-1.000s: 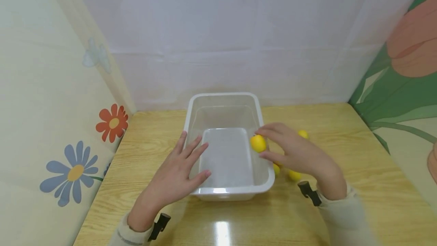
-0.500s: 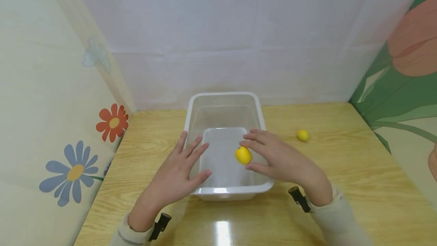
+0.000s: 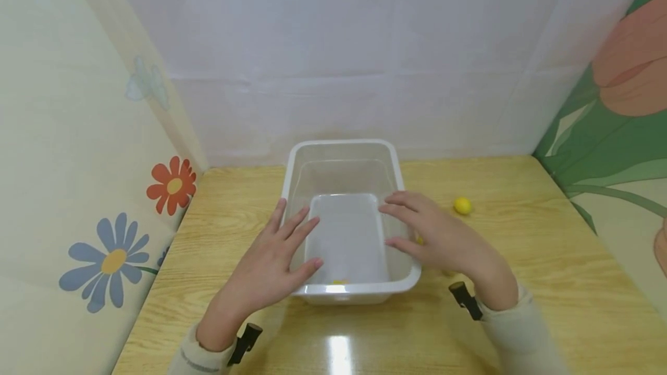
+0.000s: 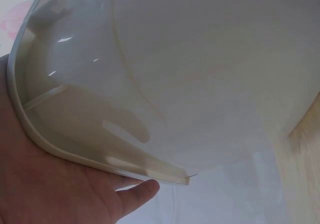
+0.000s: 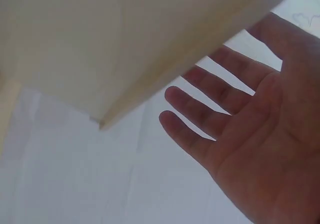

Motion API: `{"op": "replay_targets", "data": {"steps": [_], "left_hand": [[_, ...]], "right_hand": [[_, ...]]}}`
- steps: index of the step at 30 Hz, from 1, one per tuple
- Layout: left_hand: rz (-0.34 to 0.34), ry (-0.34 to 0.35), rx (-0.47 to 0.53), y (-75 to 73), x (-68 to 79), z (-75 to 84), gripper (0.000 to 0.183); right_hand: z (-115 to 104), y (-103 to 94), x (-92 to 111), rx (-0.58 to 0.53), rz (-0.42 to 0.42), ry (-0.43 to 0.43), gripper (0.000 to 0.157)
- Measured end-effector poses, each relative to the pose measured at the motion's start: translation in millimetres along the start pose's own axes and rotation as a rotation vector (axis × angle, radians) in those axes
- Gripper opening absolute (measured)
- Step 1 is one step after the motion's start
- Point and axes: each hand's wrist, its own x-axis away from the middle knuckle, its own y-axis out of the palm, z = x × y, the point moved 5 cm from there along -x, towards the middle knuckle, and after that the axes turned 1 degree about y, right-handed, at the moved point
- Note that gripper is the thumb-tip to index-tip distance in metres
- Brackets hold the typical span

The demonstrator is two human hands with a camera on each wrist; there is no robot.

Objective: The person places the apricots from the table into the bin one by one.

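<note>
A whitish plastic bin [image 3: 344, 290] stands in the middle of the table. My left hand [image 3: 266, 265] rests over its left rim with spread fingers; the left wrist view has the palm and thumb right at the rim [image 4: 75, 157]. Over the right rim hovers my right hand [image 3: 443, 236], its fingers parted and nothing between them, as the right wrist view [image 5: 240, 114] also bears out. A sliver of a small yellow fruit [image 3: 340, 282] shows inside the bin, mostly hidden by the front wall.
On the table right of the bin lies another small yellow fruit [image 3: 462, 206]. A bit of yellow [image 3: 420, 241] peeks out beside the right thumb, largely covered by that hand. Behind the wooden table [image 3: 234, 201] hangs a pale cloth [image 3: 333, 74], with flower-printed panels at both sides.
My right hand carried a yellow fruit leftward over the bin, let it go inside, and has drawn back to the right rim. My left hand has stayed in place.
</note>
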Motion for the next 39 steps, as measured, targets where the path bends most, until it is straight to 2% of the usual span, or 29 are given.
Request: {"op": "replay_targets", "data": {"steps": [6, 13, 17, 22, 27, 33, 39], "left_hand": [[-0.002, 0.001, 0.007, -1.0, -0.3, -0.2, 0.071], [-0.010, -0.010, 0.014, -1.7, 1.0, -1.5, 0.071], [-0.005, -0.013, 0.024, -2.7, 1.7, -1.8, 0.071], [-0.005, -0.018, 0.036, -2.6, 2.0, -1.7, 0.070], [-0.002, -0.018, 0.043, -2.1, 2.1, -1.4, 0.070], [0.002, -0.013, 0.043, -0.7, 1.8, -2.5, 0.070], [0.007, -0.005, 0.045, -0.7, 1.3, -2.8, 0.069]], "right_hand": [[34.9, -14.4, 18.3, -0.071, 0.070, 0.112, 0.053], [71.2, -26.5, 37.2, -0.112, 0.151, 0.177, 0.052], [91.9, -26.1, 46.1, -0.127, 0.155, 0.267, 0.050], [119.2, -17.4, 57.2, -0.153, 0.120, 0.387, 0.054], [141.6, -9.3, 66.7, -0.172, 0.080, 0.471, 0.059], [165.0, -0.3, 79.7, -0.212, 0.008, 0.579, 0.065], [182.4, 7.6, 89.4, -0.200, -0.073, 0.654, 0.069]]}}
